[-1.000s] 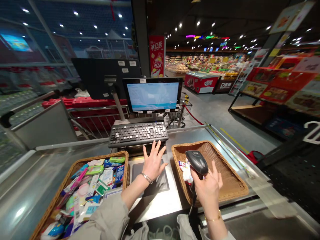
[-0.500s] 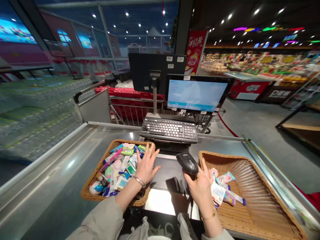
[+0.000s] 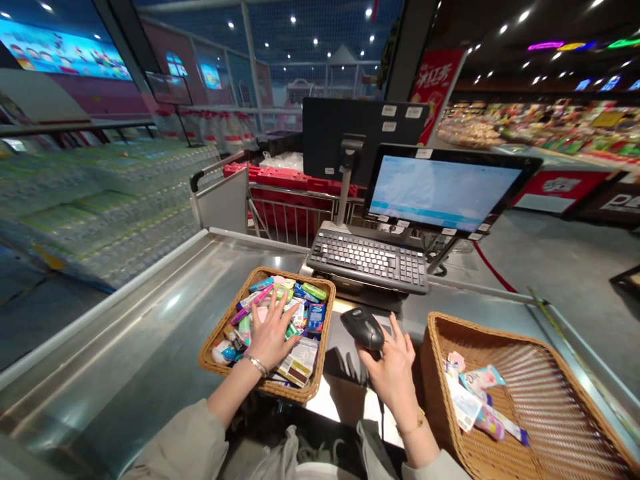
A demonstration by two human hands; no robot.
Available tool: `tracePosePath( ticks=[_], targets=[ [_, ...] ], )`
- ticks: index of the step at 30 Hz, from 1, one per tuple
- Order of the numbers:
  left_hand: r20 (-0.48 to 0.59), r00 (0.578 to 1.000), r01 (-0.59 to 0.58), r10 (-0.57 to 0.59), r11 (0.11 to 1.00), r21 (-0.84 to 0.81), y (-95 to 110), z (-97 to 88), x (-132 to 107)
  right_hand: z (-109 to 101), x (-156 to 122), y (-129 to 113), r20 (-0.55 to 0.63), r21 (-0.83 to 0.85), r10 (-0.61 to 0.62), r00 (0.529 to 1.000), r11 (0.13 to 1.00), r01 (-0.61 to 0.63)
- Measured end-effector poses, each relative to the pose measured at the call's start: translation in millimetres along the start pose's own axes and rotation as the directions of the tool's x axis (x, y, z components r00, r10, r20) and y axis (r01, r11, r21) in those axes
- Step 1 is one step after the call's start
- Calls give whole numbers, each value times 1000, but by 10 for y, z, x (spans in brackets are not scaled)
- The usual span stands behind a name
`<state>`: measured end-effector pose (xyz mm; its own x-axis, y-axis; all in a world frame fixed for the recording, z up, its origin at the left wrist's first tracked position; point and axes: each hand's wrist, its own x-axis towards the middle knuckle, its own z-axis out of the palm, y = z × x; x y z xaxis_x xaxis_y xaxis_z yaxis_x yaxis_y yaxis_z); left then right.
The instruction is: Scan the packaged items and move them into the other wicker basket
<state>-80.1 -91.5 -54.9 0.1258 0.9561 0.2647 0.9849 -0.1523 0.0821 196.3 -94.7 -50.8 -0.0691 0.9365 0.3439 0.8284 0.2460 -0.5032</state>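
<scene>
My left hand [image 3: 270,331] is over the full wicker basket [image 3: 327,333], fingers spread across the small packaged goods in it; whether it touches them I cannot tell. Around it are a pink pen-shaped item [image 3: 251,303], a dark blue box [image 3: 315,318] and a flat white and brown pack [image 3: 299,362]. My right hand [image 3: 395,370] grips a black barcode scanner [image 3: 363,327], some fingers stretched out. Right of it, a larger wicker basket [image 3: 545,373] holds several items, among them a white card-like pack [image 3: 464,402] and a light blue and pink tube [image 3: 483,379].
Behind the baskets are a black keyboard [image 3: 370,259] and a lit monitor [image 3: 443,190], with a second monitor [image 3: 363,133] seen from its back. The metal counter [image 3: 165,333] has a raised rim. A shopping cart [image 3: 290,207] stands beyond it.
My left hand has moved left from the basket's right edge to over its middle. The right hand keeps the scanner, now nearer the left basket. The whole view has turned left.
</scene>
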Motion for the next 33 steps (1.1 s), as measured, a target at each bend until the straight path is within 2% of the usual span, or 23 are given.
tracePosePath(
  ticks=[9,16,23,28,33],
  targets=[
    [110,994,-3,2,1000,3,-150,-87,-246,71,-28,-220,82,45,-61,995,997,57],
    [162,978,-127,134,991,-51,-374,-114,-404,139,-84,-340,150,44,-80,985,996,75],
    [230,952,-189,200,979,-71,-454,-161,-423,161,-119,-433,178,57,-99,979,994,90],
    [231,951,-190,206,978,-89,-505,-138,-424,193,-142,-428,175,55,-108,979,993,100],
    [201,944,-248,261,965,-84,-540,-99,-421,185,-150,-427,181,50,-103,978,994,96]
  ],
)
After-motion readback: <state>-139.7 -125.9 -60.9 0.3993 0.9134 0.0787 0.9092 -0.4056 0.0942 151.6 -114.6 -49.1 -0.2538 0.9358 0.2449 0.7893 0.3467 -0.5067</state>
